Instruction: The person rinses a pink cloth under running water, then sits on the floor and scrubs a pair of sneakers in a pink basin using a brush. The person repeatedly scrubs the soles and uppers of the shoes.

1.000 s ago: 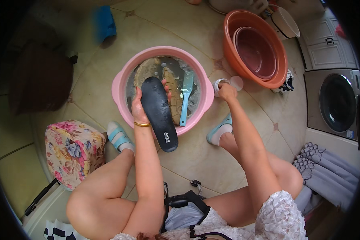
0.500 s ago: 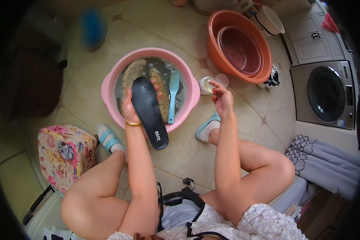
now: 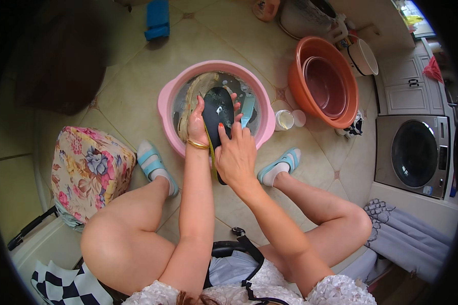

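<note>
My left hand is wrapped round a black insole, which it holds over a pink basin. A small white dab sits on the insole's upper part, with wet-looking smears near its far end. With the index finger laid on the insole just below the dab, my right hand has its other fingers partly bent, and they do not grip it. In the basin's water lie a light-blue brush and a tan item like a shoe, partly hidden. Beside the basin stands an uncapped white jar, its lid next to it.
An orange basin holding smaller reddish basins tilts at the right, near a washing machine. A flower-patterned covered seat stands left of my foot. A blue object lies on the far floor.
My right hand has left the jar's opening and come left onto the insole. A white dab now shows on the insole. The whole view has shifted.
</note>
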Available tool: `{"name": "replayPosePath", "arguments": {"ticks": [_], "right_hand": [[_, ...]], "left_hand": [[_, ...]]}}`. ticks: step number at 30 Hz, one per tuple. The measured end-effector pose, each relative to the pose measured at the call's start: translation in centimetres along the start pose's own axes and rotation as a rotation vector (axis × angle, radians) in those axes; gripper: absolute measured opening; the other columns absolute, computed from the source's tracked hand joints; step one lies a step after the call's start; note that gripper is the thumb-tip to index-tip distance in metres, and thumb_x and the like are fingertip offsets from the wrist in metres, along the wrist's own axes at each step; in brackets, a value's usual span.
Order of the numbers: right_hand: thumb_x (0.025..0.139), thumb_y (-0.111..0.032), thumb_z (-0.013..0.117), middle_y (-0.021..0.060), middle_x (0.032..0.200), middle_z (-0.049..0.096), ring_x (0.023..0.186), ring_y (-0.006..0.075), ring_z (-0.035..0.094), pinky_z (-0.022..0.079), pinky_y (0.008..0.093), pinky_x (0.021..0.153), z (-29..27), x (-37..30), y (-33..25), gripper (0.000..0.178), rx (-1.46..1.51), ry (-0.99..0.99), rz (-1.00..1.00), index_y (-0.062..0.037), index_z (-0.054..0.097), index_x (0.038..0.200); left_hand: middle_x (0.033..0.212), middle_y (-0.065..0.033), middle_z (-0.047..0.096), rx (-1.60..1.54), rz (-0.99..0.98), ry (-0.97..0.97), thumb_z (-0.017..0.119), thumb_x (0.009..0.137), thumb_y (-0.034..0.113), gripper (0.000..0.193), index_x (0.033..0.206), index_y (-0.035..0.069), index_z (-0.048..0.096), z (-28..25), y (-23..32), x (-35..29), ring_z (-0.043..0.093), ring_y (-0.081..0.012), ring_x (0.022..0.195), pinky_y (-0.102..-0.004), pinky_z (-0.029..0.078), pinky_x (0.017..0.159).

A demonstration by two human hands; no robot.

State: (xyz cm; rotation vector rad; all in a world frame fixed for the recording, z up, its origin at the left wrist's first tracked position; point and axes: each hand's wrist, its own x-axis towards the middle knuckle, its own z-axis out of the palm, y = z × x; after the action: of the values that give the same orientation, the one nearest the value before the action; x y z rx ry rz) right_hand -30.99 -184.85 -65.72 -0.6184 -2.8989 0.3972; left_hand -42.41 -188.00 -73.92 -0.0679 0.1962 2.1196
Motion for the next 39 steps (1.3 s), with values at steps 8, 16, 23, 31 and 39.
{"name": "replayPosePath", "arguments": {"ticks": [8,16,23,31,39], "right_hand": [[0.072,-0.012,0.061,0.0117,0.089,0.050,0.087,0.0286,0.048,0.042,0.0392,0.074,-0.8,-0.6,-0.1,0.028,0.081,0.105,0.037,-0.0017,0.071,0.096],[0.080,-0.015,0.062,0.0216,0.098,0.061,0.092,0.0395,0.059,0.046,0.0478,0.081,5.2,2.7,9.8,0.047,0.186,0.108,0.372,-0.0046,0.056,0.126],[0.079,-0.007,0.061,0.0269,0.102,0.060,0.098,0.0418,0.061,0.048,0.0482,0.086,10.9,5.3,11.6,0.081,0.176,-0.221,0.707,-0.0054,0.018,0.148],[0.089,-0.021,0.055,0.0232,0.098,0.067,0.096,0.0364,0.064,0.047,0.0429,0.085,6.2,4.6,9.7,0.039,0.482,0.061,0.668,-0.0131,0.058,0.127],[0.090,-0.021,0.055,0.0226,0.101,0.065,0.096,0.0387,0.063,0.048,0.0423,0.084,4.9,2.5,9.6,0.032,0.332,-0.153,0.696,-0.0182,0.064,0.121]], "left_hand": [[0.128,-0.0174,0.053,-0.040,0.044,0.001,0.037,0.094,0.059,0.072,0.134,-0.001,0.042,0.3,-0.4,0.1,0.054,-0.0336,0.114,-0.0523,0.045,0.098],[0.132,-0.0190,0.050,-0.027,0.108,0.034,0.038,0.094,0.057,0.073,0.134,-0.004,0.039,-2.3,1.2,-0.6,0.054,-0.0339,0.115,-0.0545,0.043,0.100],[0.143,-0.0211,0.039,-0.122,0.062,-0.013,0.039,0.095,0.053,0.070,0.139,-0.002,0.035,-4.5,0.9,-0.7,0.047,-0.0372,0.123,-0.0526,0.036,0.107],[0.145,-0.0212,0.037,-0.086,0.090,0.013,0.038,0.095,0.054,0.072,0.139,-0.003,0.034,-5.2,0.9,-0.6,0.044,-0.0393,0.126,-0.0512,0.037,0.107],[0.143,-0.0214,0.040,-0.068,0.060,0.031,0.036,0.095,0.057,0.075,0.139,-0.004,0.034,-4.4,0.8,0.0,0.044,-0.0402,0.126,-0.0510,0.037,0.106]]}}
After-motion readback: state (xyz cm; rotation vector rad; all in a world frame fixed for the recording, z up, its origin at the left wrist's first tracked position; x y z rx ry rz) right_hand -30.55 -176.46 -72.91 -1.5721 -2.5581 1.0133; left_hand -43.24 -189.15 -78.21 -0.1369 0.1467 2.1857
